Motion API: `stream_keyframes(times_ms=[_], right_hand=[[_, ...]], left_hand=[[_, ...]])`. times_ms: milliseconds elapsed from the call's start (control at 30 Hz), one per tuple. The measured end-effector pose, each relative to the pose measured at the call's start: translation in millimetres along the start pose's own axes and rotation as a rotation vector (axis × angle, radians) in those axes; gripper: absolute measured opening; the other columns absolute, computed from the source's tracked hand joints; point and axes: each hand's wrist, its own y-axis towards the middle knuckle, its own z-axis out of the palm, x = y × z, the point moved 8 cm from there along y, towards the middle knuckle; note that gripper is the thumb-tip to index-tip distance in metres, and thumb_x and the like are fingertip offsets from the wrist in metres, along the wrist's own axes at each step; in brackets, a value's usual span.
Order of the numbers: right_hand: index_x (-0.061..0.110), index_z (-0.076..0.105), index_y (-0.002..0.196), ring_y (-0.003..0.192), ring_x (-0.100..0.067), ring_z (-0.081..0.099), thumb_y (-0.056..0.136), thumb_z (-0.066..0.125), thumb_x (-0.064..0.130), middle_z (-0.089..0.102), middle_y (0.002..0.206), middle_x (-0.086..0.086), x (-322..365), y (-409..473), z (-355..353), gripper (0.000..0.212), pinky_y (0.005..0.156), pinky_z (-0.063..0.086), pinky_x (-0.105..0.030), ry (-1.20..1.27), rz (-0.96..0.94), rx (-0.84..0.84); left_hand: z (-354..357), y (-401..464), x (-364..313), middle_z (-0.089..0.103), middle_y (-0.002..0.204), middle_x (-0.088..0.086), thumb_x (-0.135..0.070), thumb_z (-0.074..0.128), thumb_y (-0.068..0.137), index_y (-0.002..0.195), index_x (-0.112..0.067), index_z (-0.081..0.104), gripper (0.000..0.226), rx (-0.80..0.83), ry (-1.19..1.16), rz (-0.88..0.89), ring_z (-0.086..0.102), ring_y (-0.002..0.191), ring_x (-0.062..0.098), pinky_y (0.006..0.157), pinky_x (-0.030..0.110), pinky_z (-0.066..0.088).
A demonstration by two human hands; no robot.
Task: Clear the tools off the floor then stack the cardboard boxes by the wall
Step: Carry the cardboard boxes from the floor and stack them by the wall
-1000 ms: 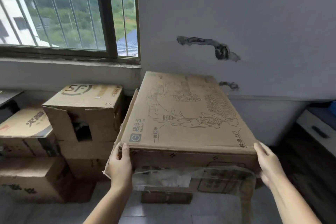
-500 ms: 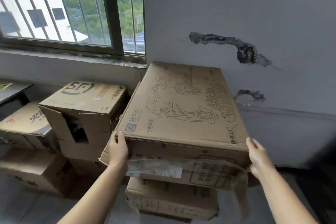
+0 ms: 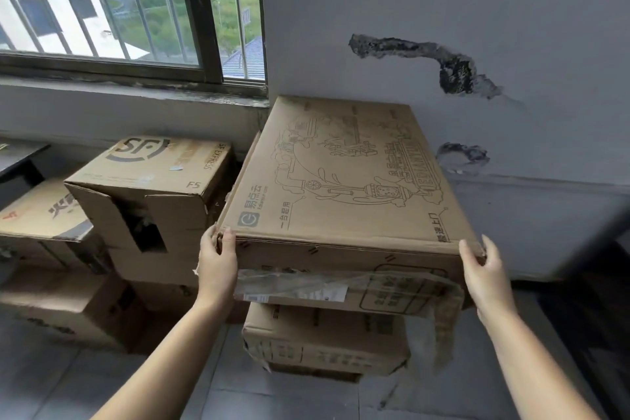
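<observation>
A large flat cardboard box (image 3: 347, 177) with a line drawing printed on its lid lies on top of a smaller cardboard box (image 3: 324, 341) by the grey wall. My left hand (image 3: 218, 266) grips its near left corner, thumb on the top edge. My right hand (image 3: 487, 276) grips the near right corner. Loose plastic film with a label (image 3: 402, 290) hangs from the box's front. To the left stands an SF Express box (image 3: 150, 187) with a torn front, on a pile of other boxes (image 3: 51, 269).
A barred window (image 3: 129, 10) with a dark sill is at the upper left. The wall (image 3: 443, 10) has gouged patches. Dark furniture (image 3: 606, 283) shows at the right edge, a dark table corner (image 3: 17, 157) at the left. Grey floor tiles (image 3: 102, 378) lie in front.
The large box has moved forward to the wall, over the smaller box underneath. Both hands keep hold of its near corners. The view has come closer.
</observation>
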Motion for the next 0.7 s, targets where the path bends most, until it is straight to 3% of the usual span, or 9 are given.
stream_keyframes(times_ms=[67, 133, 233, 300, 400, 533, 600, 700], right_hand=[[0.015, 0.029, 0.146, 0.138, -0.026, 0.031, 0.093, 0.053, 0.033, 0.035, 0.149, -0.01, 14, -34, -9, 0.061, 0.11, 0.026, -0.038, -0.114, -0.183, -0.03], [0.011, 0.03, 0.145, 0.14, -0.024, 0.027, 0.091, 0.056, 0.026, 0.032, 0.15, -0.012, 19, -71, -11, 0.062, 0.112, 0.023, -0.034, -0.176, -0.323, -0.035], [0.022, 0.03, 0.145, 0.139, -0.008, 0.023, 0.087, 0.058, 0.046, 0.029, 0.15, 0.001, 7, -133, -3, 0.068, 0.11, 0.02, -0.025, -0.176, -0.356, 0.035], [0.04, 0.024, 0.139, 0.133, 0.01, 0.019, 0.084, 0.051, 0.061, 0.025, 0.148, 0.014, -5, -177, 5, 0.065, 0.108, 0.017, -0.017, -0.148, -0.313, 0.095], [0.055, 0.014, 0.133, 0.128, 0.026, 0.01, 0.081, 0.043, 0.066, 0.016, 0.146, 0.03, -34, -245, 17, 0.06, 0.108, 0.018, -0.017, -0.154, -0.191, 0.153], [0.071, 0.015, 0.128, 0.131, 0.023, 0.012, 0.069, 0.039, 0.084, 0.012, 0.139, 0.048, -69, -342, 23, 0.064, 0.106, 0.021, -0.014, -0.113, -0.043, 0.094], [0.078, 0.012, 0.123, 0.132, 0.021, 0.015, 0.071, 0.042, 0.079, 0.014, 0.138, 0.049, -83, -389, 22, 0.06, 0.106, 0.022, -0.014, -0.07, 0.055, 0.033], [0.078, 0.017, 0.121, 0.132, 0.017, 0.022, 0.076, 0.048, 0.07, 0.024, 0.14, 0.043, -100, -454, 14, 0.056, 0.106, 0.027, -0.02, -0.006, 0.158, -0.128]], left_hand=[[-9, -16, -1, 0.041, 0.143, 0.006, -0.032, 0.049, 0.096, 0.142, -0.017, 0.034, 0.05, 0.052, 0.051, 0.075, 0.039, 0.132, 0.017, 0.11, 0.034, 0.031], [-18, -38, -1, 0.04, 0.145, 0.003, -0.044, 0.054, 0.088, 0.142, -0.022, 0.035, 0.061, 0.129, 0.095, 0.144, 0.039, 0.133, 0.016, 0.11, 0.035, 0.032], [-31, -68, 5, 0.044, 0.142, 0.002, -0.045, 0.059, 0.084, 0.139, -0.026, 0.038, 0.062, 0.246, 0.141, 0.204, 0.044, 0.127, 0.014, 0.106, 0.037, 0.038], [-34, -87, 11, 0.044, 0.14, -0.004, -0.036, 0.061, 0.088, 0.133, -0.031, 0.04, 0.05, 0.366, 0.122, 0.222, 0.041, 0.128, 0.004, 0.107, 0.036, 0.036], [-39, -116, 20, 0.047, 0.134, -0.019, -0.035, 0.059, 0.087, 0.123, -0.054, 0.043, 0.044, 0.603, 0.127, 0.26, 0.042, 0.125, -0.009, 0.104, 0.03, 0.039], [-61, -148, 46, 0.05, 0.128, -0.03, -0.05, 0.057, 0.079, 0.113, -0.073, 0.038, 0.046, 0.867, 0.221, 0.268, 0.044, 0.122, -0.01, 0.095, 0.012, 0.04], [-72, -164, 61, 0.049, 0.125, -0.035, -0.054, 0.054, 0.077, 0.112, -0.075, 0.037, 0.044, 0.974, 0.244, 0.259, 0.044, 0.121, -0.013, 0.094, 0.015, 0.039], [-86, -188, 84, 0.049, 0.122, -0.039, -0.041, 0.057, 0.086, 0.109, -0.078, 0.036, 0.048, 1.121, 0.269, 0.22, 0.045, 0.119, -0.015, 0.096, 0.022, 0.039]])
